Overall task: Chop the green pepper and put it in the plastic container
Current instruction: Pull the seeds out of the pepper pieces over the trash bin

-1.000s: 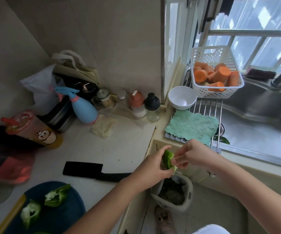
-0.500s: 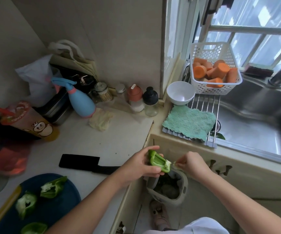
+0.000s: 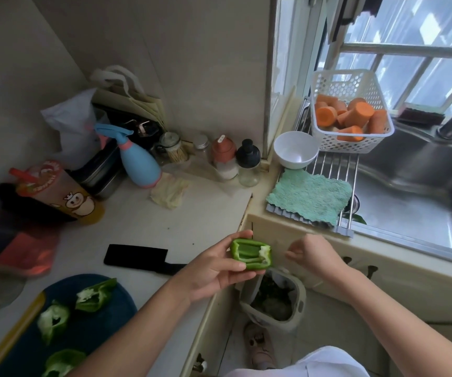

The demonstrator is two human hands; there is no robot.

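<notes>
My left hand [image 3: 214, 270] grips a piece of green pepper [image 3: 251, 253], its hollow inside turned up, held over the counter's corner above a small bin [image 3: 273, 300] on the floor. My right hand [image 3: 314, 254] hovers just right of the pepper with fingers loosely curled and nothing visible in it. Three more pepper pieces [image 3: 94, 295] lie on the dark blue cutting board [image 3: 89, 330] at the lower left. A black cleaver [image 3: 138, 257] rests flat on the counter. The white plastic basket [image 3: 350, 115] with carrot chunks stands on the sink rack.
A white bowl [image 3: 295, 149] and a green cloth [image 3: 309, 197] sit on the rack beside the steel sink [image 3: 415, 202]. Jars, a blue spray bottle [image 3: 138, 161], a drink cup [image 3: 59, 191] and bags crowd the back of the counter. A foot shows below the bin.
Both hands moved left and away from over the bin. My right hand let go of the pepper and drew back to the right; the left hand turned the piece inside up.
</notes>
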